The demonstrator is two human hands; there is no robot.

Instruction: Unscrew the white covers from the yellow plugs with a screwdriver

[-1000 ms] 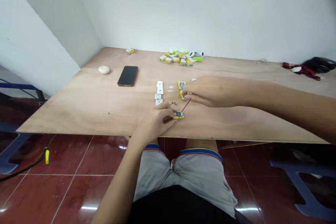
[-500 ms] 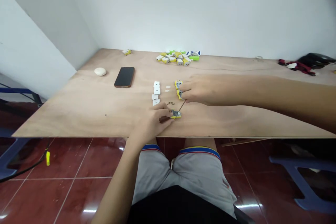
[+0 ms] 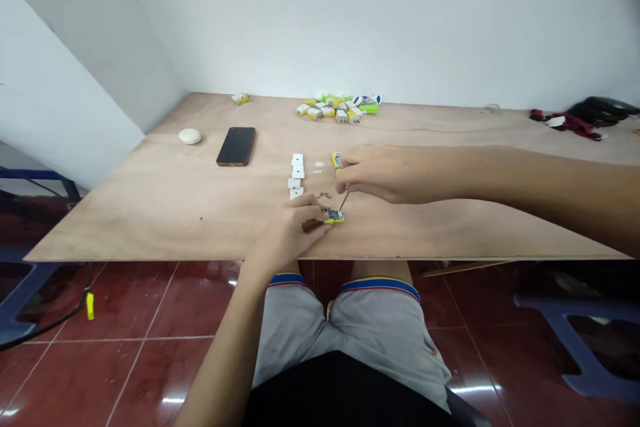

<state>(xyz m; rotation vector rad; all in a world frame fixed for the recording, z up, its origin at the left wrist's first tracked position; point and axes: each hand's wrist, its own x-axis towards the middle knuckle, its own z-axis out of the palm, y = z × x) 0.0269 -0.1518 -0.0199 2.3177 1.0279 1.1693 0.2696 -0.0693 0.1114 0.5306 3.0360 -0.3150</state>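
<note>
My left hand [image 3: 299, 221] is closed on an opened yellow plug [image 3: 334, 215] near the table's front edge, pinching its left end. Small grey inner parts show in the plug's open face. My right hand [image 3: 367, 173] is closed round a thin screwdriver [image 3: 344, 201], whose handle is hidden in the fingers. Its slanted shaft meets the right part of the plug. Beyond my right fingers lies another opened yellow plug [image 3: 337, 160], partly covered by the hand. Small brass-coloured pieces, perhaps screws [image 3: 325, 195], lie just behind the held plug.
White plug covers [image 3: 298, 172] lie in a column, beside two small white strips [image 3: 319, 164]. A pile of white-and-yellow plugs [image 3: 327, 110] sits by the wall. Left are a phone [image 3: 237, 146], a white oval object [image 3: 190, 136] and a lone plug [image 3: 240, 99]; dark items [image 3: 600, 111] lie far right.
My right hand has shifted slightly left, and its fingers now cover a yellow plug that showed before. The screwdriver stands a little steeper. My left hand keeps its hold.
</note>
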